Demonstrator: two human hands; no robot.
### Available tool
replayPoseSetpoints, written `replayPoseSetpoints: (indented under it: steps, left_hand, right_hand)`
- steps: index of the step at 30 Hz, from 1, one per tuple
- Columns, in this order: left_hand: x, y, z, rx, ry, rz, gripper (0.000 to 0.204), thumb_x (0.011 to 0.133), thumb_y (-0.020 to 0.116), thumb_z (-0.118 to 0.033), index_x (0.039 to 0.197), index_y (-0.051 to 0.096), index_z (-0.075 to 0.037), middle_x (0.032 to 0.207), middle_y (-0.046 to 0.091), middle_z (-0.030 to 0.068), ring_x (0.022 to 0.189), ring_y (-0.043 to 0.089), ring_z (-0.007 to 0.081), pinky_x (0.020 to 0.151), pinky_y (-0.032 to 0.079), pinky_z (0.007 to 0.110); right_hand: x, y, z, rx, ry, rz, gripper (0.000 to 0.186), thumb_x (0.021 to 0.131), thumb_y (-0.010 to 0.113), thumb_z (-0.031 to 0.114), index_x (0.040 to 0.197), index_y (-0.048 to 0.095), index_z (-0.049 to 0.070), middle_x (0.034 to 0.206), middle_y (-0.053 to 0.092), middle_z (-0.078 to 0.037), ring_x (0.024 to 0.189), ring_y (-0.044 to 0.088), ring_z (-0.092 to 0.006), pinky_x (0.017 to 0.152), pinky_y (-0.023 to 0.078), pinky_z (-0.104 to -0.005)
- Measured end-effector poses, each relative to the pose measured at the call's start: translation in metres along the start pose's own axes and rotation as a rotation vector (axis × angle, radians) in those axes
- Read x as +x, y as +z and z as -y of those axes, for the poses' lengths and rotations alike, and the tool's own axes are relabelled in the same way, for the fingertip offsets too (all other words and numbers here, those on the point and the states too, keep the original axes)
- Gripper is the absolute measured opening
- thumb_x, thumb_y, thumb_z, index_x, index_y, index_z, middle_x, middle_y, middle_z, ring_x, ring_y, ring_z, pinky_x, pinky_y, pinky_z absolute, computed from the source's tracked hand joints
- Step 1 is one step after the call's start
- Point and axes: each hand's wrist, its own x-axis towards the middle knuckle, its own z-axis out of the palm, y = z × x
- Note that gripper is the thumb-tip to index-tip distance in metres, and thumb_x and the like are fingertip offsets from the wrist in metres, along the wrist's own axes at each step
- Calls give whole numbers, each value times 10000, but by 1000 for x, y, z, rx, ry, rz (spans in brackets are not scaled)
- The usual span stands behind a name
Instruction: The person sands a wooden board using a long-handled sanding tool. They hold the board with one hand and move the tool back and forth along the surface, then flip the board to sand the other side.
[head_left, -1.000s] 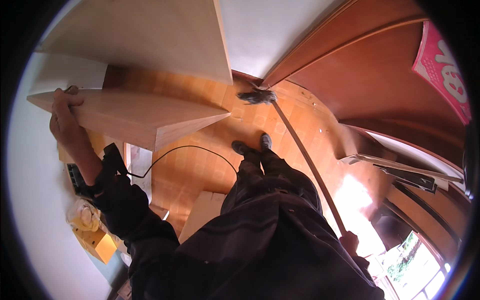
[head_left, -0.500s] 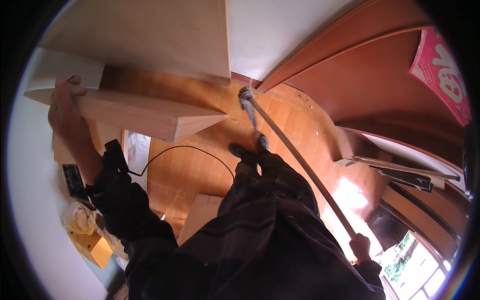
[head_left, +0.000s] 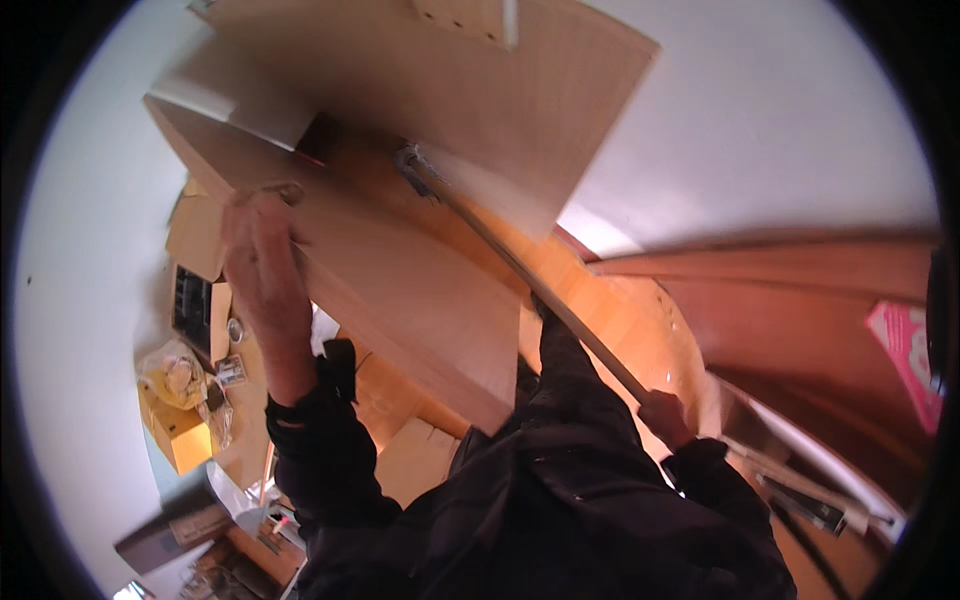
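Note:
My left hand (head_left: pixel 265 265) is closed on the upper edge of a light wooden board (head_left: pixel 410 300), which stands slanting in front of my legs. A small brownish piece I cannot make out shows at its fingertips. On the right, my right hand (head_left: pixel 667 418) is wrapped round the long wooden handle of a mop (head_left: pixel 540 285). The grey mop head reaches into the gap between this board and a larger wooden panel (head_left: pixel 560 110) beyond it. Part of the floor there is in shadow, and the board partly hides my feet.
At left, a yellow box (head_left: pixel 175 430) with a plastic bag on it sits beside an open cardboard box (head_left: pixel 193 310) holding something black. Reddish-brown wooden panelling (head_left: pixel 780 310) lines the right side. A pale flat piece (head_left: pixel 415 460) lies on the floor by my left leg.
My view has turned, and the board now stands nearer my body. The mop head has moved from the open floor into the gap behind the board. Both hands keep their hold.

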Motion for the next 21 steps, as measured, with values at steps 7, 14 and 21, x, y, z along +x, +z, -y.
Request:
replayPoseSetpoints:
  steps: [7, 14, 21]
  left_hand:
    - [14, -4, -9, 59, -41, 47, 378, 1002, 453, -193, 665, 484, -26, 788, 556, 148, 960, 570, 349, 1096, 352, 469]
    - [15, -9, -5, 108, -96, 114, 487, 1025, 416, -301, 618, 504, -49, 705, 565, 96, 932, 581, 305, 1127, 333, 490]
    - [20, -10, -9, 126, -134, 92, 441, 995, 505, -325, 633, 539, -74, 701, 535, 64, 880, 595, 314, 1112, 337, 513]
  right_hand:
    - [250, -77, 169, 93, -299, -96, 293, 817, 662, 292, 818, 736, 9, 786, 711, -249, 774, 710, -448, 704, 563, -544]
    - [406, -79, 348, 150, -556, -63, 357, 881, 672, 278, 1096, 662, -6, 907, 735, -243, 872, 720, -448, 768, 559, -552]
    - [444, -92, 422, 321, -489, 339, 348, 964, 634, 296, 1173, 602, 19, 855, 699, -200, 722, 706, -320, 631, 558, -454]
